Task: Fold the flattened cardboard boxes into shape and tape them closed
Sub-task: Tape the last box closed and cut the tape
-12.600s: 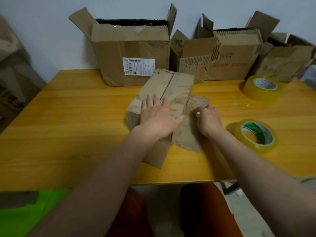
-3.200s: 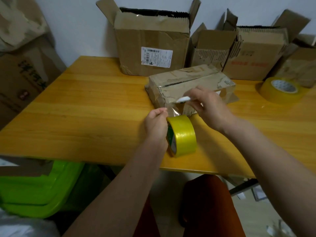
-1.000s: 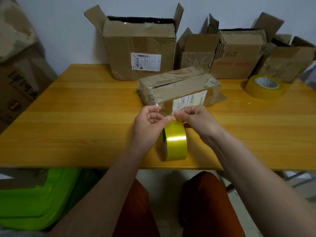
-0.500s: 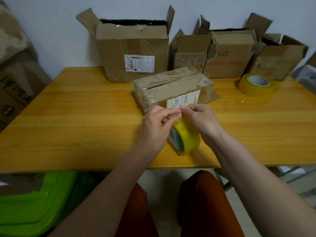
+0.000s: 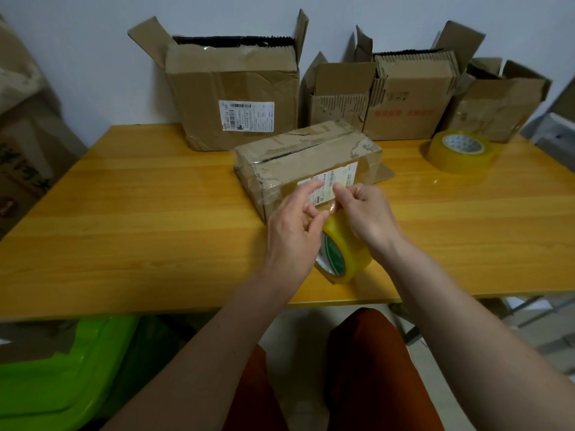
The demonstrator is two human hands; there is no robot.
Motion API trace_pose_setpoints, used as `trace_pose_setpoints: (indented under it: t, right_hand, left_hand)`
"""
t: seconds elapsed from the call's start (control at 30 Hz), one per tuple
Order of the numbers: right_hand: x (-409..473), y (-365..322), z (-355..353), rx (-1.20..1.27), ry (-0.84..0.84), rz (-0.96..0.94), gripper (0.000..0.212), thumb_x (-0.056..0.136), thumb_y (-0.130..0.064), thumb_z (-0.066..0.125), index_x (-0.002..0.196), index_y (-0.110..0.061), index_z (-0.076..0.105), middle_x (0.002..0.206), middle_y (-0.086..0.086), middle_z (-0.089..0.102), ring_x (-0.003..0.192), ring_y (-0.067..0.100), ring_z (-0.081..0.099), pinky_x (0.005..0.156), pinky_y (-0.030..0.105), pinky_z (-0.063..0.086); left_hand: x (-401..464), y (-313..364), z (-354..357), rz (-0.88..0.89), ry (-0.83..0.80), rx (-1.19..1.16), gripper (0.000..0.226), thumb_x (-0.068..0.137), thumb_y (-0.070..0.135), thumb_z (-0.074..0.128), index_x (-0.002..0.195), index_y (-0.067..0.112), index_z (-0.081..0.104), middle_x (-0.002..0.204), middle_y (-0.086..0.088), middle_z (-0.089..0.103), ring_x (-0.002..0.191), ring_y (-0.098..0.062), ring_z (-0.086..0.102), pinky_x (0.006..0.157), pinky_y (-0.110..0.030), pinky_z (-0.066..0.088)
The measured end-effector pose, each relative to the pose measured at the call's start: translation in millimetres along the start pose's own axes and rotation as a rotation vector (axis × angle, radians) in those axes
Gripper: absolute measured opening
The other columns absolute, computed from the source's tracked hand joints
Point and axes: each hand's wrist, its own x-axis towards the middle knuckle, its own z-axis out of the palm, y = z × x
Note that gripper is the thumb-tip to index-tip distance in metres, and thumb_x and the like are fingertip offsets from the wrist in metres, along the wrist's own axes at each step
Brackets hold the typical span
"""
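Note:
A small folded cardboard box [image 5: 306, 154] lies on the orange wooden table [image 5: 140, 213], its top flaps closed with a dark gap between them and a white label on its near side. In front of it a yellow tape roll [image 5: 343, 251] stands on edge. My left hand [image 5: 292, 234] and my right hand [image 5: 370, 214] meet just above the roll, and both pinch the clear tape end [image 5: 331, 208] close to the box's near face.
Several open cardboard boxes stand along the wall, the largest [image 5: 233, 88] at the left. A second, wider tape roll [image 5: 462, 150] lies flat at the right. A green plastic bin [image 5: 62, 374] sits below the table's near left edge.
The roll has tipped and shifted slightly right. Both hands stay pinched at the tape end by the box's near face. The view has moved a little closer.

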Motion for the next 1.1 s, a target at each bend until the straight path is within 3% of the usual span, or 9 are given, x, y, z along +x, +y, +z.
trace_pose_setpoints:
  t: [0.13, 0.2, 0.3, 0.37, 0.5, 0.6, 0.9, 1.0, 1.1]
  right_hand:
    - [0, 3, -2, -0.064, 0.035, -0.051, 0.049, 0.1, -0.032, 0.045, 0.061, -0.006, 0.06, 0.056, -0.001, 0.05, 0.046, 0.003, 0.041, 0.045, 0.013, 0.031]
    - [-2, 3, -3, -0.03, 0.043, -0.073, 0.044, 0.101, -0.03, 0.044, 0.066, -0.015, 0.066, 0.063, 0.0, 0.06, 0.054, -0.001, 0.049, 0.054, 0.012, 0.036]
    - [-1, 6, -8, 0.085, 0.023, -0.067, 0.028, 0.102, -0.023, 0.039, 0.117, -0.014, 0.061, 0.089, 0.011, 0.067, 0.072, 0.007, 0.058, 0.066, 0.019, 0.046]
    - [-2, 10, -14, 0.096, 0.077, -0.126, 0.03, 0.1, -0.018, 0.046, 0.129, -0.017, 0.05, 0.096, 0.008, 0.065, 0.081, 0.013, 0.062, 0.068, 0.027, 0.05]
    - [-8, 8, -22, -0.113, 0.066, -0.493, 0.012, 0.087, -0.007, 0.064, 0.097, -0.013, 0.068, 0.099, 0.006, 0.056, 0.092, 0.011, 0.053, 0.073, 0.023, 0.046]
    - [-8, 8, -20, -0.326, -0.041, -0.516, 0.021, 0.086, -0.015, 0.068, 0.107, -0.015, 0.071, 0.104, 0.003, 0.056, 0.102, 0.015, 0.048, 0.079, 0.02, 0.039]
    - [-3, 0, -28, -0.295, -0.114, -0.352, 0.008, 0.087, -0.017, 0.066, 0.081, -0.018, 0.062, 0.099, 0.004, 0.056, 0.093, 0.016, 0.052, 0.077, 0.023, 0.045]
    - [-2, 4, -35, -0.161, -0.022, -0.215, 0.009, 0.085, -0.016, 0.068, 0.079, -0.018, 0.063, 0.099, 0.004, 0.059, 0.084, 0.007, 0.053, 0.069, 0.011, 0.04]
    - [-6, 12, -43, -0.022, 0.024, -0.046, 0.004, 0.088, -0.02, 0.066, 0.087, -0.023, 0.066, 0.101, -0.002, 0.062, 0.085, 0.004, 0.055, 0.075, 0.025, 0.046]
  left_hand:
    - [4, 0, 4, -0.101, -0.006, 0.007, 0.014, 0.088, 0.014, 0.069, 0.102, 0.012, 0.072, 0.083, 0.004, 0.061, 0.065, 0.002, 0.052, 0.066, -0.01, 0.045]
    - [7, -1, 6, -0.253, -0.039, -0.072, 0.007, 0.091, 0.016, 0.066, 0.095, 0.013, 0.071, 0.089, 0.002, 0.067, 0.077, -0.003, 0.061, 0.074, -0.021, 0.054]
    - [13, -3, 7, -0.414, -0.08, -0.206, 0.008, 0.094, 0.017, 0.061, 0.097, 0.013, 0.068, 0.094, -0.001, 0.069, 0.09, -0.014, 0.065, 0.083, -0.03, 0.056]
    - [15, -5, 7, -0.446, -0.092, -0.232, 0.011, 0.095, 0.018, 0.059, 0.099, 0.011, 0.067, 0.097, -0.003, 0.069, 0.093, -0.016, 0.065, 0.085, -0.032, 0.055]
    - [18, -7, 7, -0.45, -0.095, -0.253, 0.01, 0.095, 0.017, 0.059, 0.099, 0.011, 0.066, 0.096, -0.003, 0.068, 0.093, -0.017, 0.064, 0.086, -0.033, 0.054]
    - [19, -8, 7, -0.414, -0.112, -0.229, 0.009, 0.095, 0.016, 0.059, 0.098, 0.012, 0.066, 0.092, 0.002, 0.066, 0.091, -0.015, 0.063, 0.082, -0.027, 0.052]
    - [15, -11, 9, -0.315, -0.125, -0.254, 0.005, 0.093, 0.014, 0.063, 0.096, 0.018, 0.063, 0.089, 0.007, 0.065, 0.082, -0.003, 0.06, 0.073, -0.012, 0.048]
    - [15, -4, 18, -0.365, -0.145, -0.362, 0.038, 0.091, 0.009, 0.064, 0.126, 0.015, 0.051, 0.093, -0.001, 0.067, 0.085, -0.009, 0.065, 0.076, -0.02, 0.051]
    - [21, 2, 31, -0.416, -0.149, -0.421, 0.06, 0.091, 0.008, 0.063, 0.142, 0.012, 0.033, 0.091, -0.002, 0.067, 0.083, -0.01, 0.066, 0.076, -0.019, 0.053]
